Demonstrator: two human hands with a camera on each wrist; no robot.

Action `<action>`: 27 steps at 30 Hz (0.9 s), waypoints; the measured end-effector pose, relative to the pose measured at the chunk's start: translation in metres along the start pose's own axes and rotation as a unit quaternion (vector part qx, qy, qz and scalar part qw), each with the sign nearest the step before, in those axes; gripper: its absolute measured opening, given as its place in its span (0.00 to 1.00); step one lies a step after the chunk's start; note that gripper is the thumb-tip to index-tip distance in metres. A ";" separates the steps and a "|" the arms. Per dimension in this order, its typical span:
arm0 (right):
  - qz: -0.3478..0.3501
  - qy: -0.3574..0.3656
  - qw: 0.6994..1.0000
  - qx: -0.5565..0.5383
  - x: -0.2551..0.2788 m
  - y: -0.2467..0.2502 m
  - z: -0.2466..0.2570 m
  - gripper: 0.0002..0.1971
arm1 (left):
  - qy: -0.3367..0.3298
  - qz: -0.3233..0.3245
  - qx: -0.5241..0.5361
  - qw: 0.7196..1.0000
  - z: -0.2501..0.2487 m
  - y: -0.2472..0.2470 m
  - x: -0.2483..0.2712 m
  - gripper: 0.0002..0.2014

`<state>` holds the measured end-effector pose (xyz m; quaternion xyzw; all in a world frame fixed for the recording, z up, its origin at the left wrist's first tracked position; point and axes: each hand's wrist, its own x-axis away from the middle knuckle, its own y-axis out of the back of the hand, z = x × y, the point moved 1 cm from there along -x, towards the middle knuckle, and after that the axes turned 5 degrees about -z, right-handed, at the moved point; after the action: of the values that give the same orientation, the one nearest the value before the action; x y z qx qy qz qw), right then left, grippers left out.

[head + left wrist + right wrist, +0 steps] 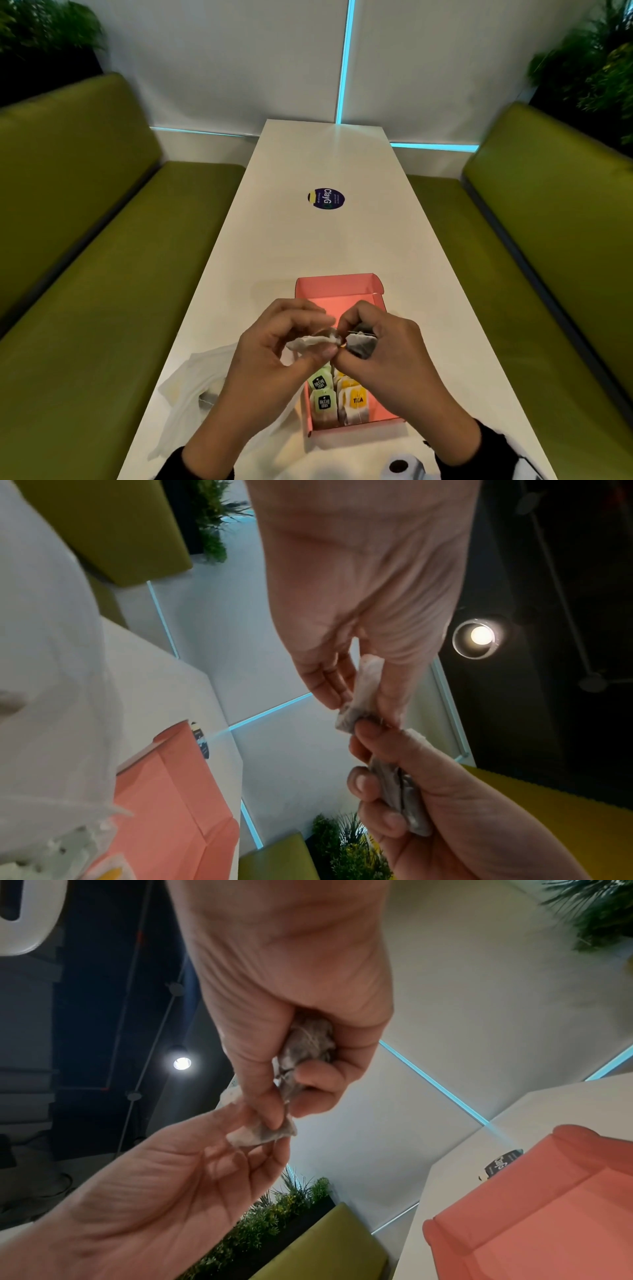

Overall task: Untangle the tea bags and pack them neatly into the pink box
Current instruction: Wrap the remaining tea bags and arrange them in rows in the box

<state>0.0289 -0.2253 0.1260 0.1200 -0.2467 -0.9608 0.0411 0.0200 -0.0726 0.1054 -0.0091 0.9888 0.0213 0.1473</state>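
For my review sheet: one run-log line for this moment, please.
left hand: pinches pale tea bag | right hand: grips dark tea bag | pink box: partly packed

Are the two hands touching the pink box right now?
Apart. The left wrist view shows the left hand and right hand raised, holding tea bags, with white wall visible between them and the pink box.
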 end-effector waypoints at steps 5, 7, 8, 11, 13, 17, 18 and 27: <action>-0.010 0.002 1.000 -0.011 0.000 0.002 0.000 0.12 | 0.014 -0.046 -0.011 0.999 -0.002 -0.003 0.002 0.04; 0.002 0.003 1.000 0.002 0.000 0.003 -0.001 0.12 | 0.048 -0.068 0.048 0.995 -0.003 -0.006 0.002 0.06; 0.010 0.004 1.000 0.008 0.000 0.003 0.000 0.12 | 0.059 -0.077 0.075 0.992 -0.004 -0.007 0.002 0.06; 0.017 -0.003 1.000 -0.005 0.001 0.006 0.002 0.11 | 0.074 -0.081 0.104 0.988 -0.006 -0.008 0.003 0.06; 0.017 -0.019 0.999 -0.026 0.002 0.009 0.004 0.11 | 0.078 -0.076 0.090 0.990 -0.005 -0.005 0.004 0.07; 0.059 -0.090 0.991 -0.078 0.002 0.013 0.005 0.21 | 0.082 -0.068 0.075 0.991 -0.005 -0.004 0.004 0.08; 0.066 -0.108 0.988 -0.093 0.002 0.013 0.006 0.22 | 0.086 -0.064 0.080 0.991 -0.006 -0.005 0.005 0.08; 0.047 -0.164 0.970 -0.176 0.003 0.004 0.000 0.09 | 0.106 -0.090 0.044 0.989 0.000 -0.002 0.007 0.07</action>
<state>0.0262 -0.2296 0.1271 -0.0600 -0.0826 -0.9926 0.0655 0.0133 -0.0744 0.1035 -0.0942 0.9940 -0.0362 0.0428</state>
